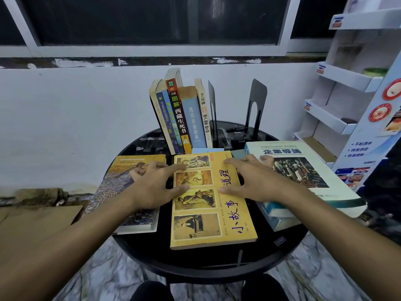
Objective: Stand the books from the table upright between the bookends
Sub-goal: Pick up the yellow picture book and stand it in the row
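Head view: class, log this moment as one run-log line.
yellow book: flat on table | left hand: fingers on its left edge | right hand: fingers on its right side | upright books: left of bookends

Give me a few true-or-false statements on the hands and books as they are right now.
1. The left hand and right hand both touch the yellow book. True.
2. The yellow book stands upright. False: it lies flat on the round table.
3. A row of books stands at the table's far side. True.
4. The Understanding Business book lies left of the yellow book. False: it lies to its right.
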